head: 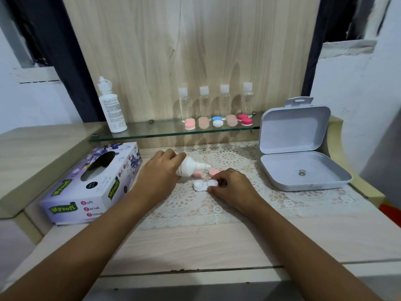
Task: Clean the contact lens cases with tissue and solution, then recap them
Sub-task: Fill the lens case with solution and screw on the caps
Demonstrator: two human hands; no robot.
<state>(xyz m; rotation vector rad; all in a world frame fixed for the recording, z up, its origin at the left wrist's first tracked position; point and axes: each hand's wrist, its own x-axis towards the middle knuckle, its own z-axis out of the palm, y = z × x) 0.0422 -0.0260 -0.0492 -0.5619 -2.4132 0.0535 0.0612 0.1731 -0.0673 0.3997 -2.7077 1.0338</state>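
Observation:
A white contact lens case [202, 184] with both wells uncapped lies on the lace mat [271, 198]. My right hand [231, 187] pinches its right end. My left hand [159, 170] grips a small white solution bottle [191, 166], tipped sideways with its nozzle pointing right, above and behind the case. Two pink caps [198, 174] [213, 171] lie on the mat just behind the case. The purple tissue box [93, 183] lies to the left of my left hand.
An open grey plastic box [303, 170] stands at the right. On the glass shelf [152, 132] at the back are a tall white solution bottle [111, 107], several clear small bottles [204, 103] and several pink, blue and white lens cases [217, 122].

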